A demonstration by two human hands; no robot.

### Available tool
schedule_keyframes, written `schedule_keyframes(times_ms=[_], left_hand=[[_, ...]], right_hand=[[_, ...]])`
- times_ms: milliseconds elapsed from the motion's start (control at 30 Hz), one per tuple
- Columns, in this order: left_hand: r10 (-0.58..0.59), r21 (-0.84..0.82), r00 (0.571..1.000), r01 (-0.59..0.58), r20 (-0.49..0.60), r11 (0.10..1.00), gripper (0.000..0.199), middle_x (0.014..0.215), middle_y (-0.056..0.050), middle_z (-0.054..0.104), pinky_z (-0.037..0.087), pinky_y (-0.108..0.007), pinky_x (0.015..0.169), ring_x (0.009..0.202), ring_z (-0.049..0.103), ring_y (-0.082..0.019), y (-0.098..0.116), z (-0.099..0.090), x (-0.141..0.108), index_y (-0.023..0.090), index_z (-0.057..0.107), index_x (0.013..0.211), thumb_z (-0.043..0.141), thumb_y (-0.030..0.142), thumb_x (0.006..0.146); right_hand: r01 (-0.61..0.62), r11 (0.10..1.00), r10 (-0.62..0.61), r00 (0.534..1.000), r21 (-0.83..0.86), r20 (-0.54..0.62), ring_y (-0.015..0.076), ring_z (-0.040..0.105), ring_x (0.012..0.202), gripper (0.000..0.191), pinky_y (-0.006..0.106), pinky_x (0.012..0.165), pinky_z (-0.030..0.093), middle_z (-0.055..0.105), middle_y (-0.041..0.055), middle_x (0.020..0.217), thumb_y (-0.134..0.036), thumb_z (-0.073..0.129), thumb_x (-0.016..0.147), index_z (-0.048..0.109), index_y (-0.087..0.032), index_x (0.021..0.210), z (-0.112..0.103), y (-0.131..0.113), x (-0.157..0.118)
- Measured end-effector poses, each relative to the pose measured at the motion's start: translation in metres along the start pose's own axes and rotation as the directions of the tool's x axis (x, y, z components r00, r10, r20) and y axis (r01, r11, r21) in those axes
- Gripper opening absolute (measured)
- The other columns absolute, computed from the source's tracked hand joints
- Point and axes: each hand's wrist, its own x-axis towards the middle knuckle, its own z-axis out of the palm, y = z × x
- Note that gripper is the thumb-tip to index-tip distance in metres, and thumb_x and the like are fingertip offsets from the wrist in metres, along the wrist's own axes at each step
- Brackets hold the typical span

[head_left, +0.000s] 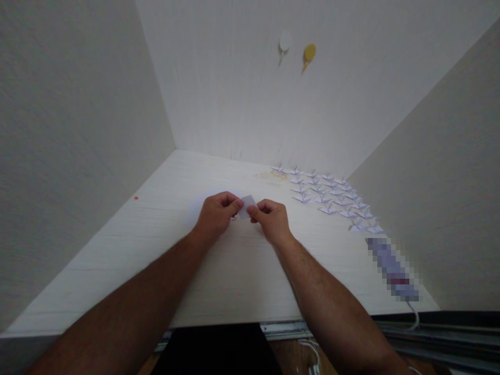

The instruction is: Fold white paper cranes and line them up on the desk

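Between my two hands is a small piece of white paper (247, 202), raised a little over the white table. My left hand (219, 211) pinches its left edge between thumb and fingers. On the other side, my right hand (271, 216) grips the right edge, thumb on top. Behind my left hand, partly covered by it, lies a pale white round shape (196, 205) that I cannot make out clearly. Off to the right, several folded white paper cranes (328, 210) stand in rows on the table.
A blurred-out device (392, 268) with a white cable (414, 315) lies at the table's right edge. Walls enclose the table (128, 260) on three sides. A white hook (285, 41) and a yellow hook (309, 53) are on the back wall. A red spot (136, 198) marks the left edge.
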Motion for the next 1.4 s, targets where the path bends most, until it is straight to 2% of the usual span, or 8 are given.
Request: schedule_keyframes(times_ms=[200,500,733,833,1033,1267,1400], left_hand=[[0.063,0.04,0.989,-0.069,0.13,0.997,0.02,0.054,0.003,0.056,0.036,-0.023,0.053,0.053,0.046,-0.01,0.003,-0.001,-0.002,0.016,0.061,0.061,0.07,0.033,0.069],[0.081,0.065,0.983,-0.093,0.167,0.994,0.021,0.057,0.002,0.057,0.036,-0.024,0.054,0.055,0.046,-0.011,0.005,-0.003,-0.004,0.016,0.063,0.063,0.069,0.035,0.07],[0.083,0.123,0.984,-0.103,0.157,0.987,0.021,0.055,0.003,0.056,0.035,-0.023,0.053,0.053,0.045,-0.011,-0.001,-0.002,-0.002,0.016,0.063,0.063,0.068,0.035,0.071],[0.07,0.122,0.988,-0.088,0.139,0.989,0.02,0.054,0.003,0.056,0.034,-0.023,0.051,0.052,0.045,-0.011,0.0,-0.001,-0.002,0.017,0.062,0.061,0.068,0.034,0.07],[0.04,0.149,0.993,-0.057,0.111,0.987,0.02,0.051,0.003,0.054,0.033,-0.023,0.049,0.049,0.043,-0.01,0.004,0.0,-0.003,0.017,0.062,0.058,0.068,0.033,0.068],[0.03,0.196,0.994,-0.05,0.106,0.979,0.02,0.051,0.003,0.055,0.033,-0.024,0.049,0.049,0.044,-0.011,0.003,0.002,-0.003,0.017,0.061,0.057,0.067,0.033,0.068],[0.01,0.199,0.997,-0.024,0.072,0.98,0.021,0.052,0.002,0.055,0.034,-0.024,0.05,0.05,0.045,-0.011,0.004,0.001,-0.004,0.017,0.061,0.057,0.068,0.034,0.067]], right_hand=[[0.027,0.983,-0.029,0.999,0.182,0.013,0.011,0.054,0.05,0.027,0.024,0.052,0.043,0.063,-0.0004,0.056,-0.041,0.078,0.064,0.065,-0.018,0.064,0.0,0.003,0.003],[0.018,0.946,-0.025,1.0,0.323,0.017,0.0118,0.056,0.055,0.024,0.026,0.056,0.046,0.065,-0.0008,0.061,-0.036,0.082,0.059,0.068,-0.018,0.064,0.001,0.009,0.005],[0.032,0.982,-0.022,0.998,0.186,-0.057,0.0091,0.049,0.048,0.021,0.022,0.047,0.039,0.06,-0.0026,0.053,-0.034,0.08,0.061,0.066,-0.018,0.059,-0.001,0.0,0.003],[0.039,0.99,-0.027,0.995,0.135,-0.094,0.0096,0.05,0.049,0.021,0.023,0.048,0.04,0.061,-0.0023,0.053,-0.035,0.079,0.061,0.068,-0.018,0.06,0.0,-0.001,0.003],[0.042,0.992,-0.036,0.998,0.115,-0.049,0.0127,0.058,0.057,0.021,0.025,0.056,0.046,0.068,0.0011,0.064,-0.037,0.078,0.063,0.072,-0.018,0.07,-0.001,0.002,0.005],[0.105,0.992,-0.113,0.987,-0.077,-0.116,0.0092,0.047,0.049,0.02,0.022,0.047,0.036,0.057,-0.0024,0.053,-0.034,0.071,0.07,0.066,-0.017,0.062,-0.005,-0.003,0.003],[0.09,0.992,-0.097,0.992,-0.087,-0.081,0.0092,0.047,0.05,0.022,0.022,0.048,0.036,0.059,-0.0016,0.056,-0.037,0.07,0.071,0.067,-0.016,0.065,-0.005,-0.003,0.002]])
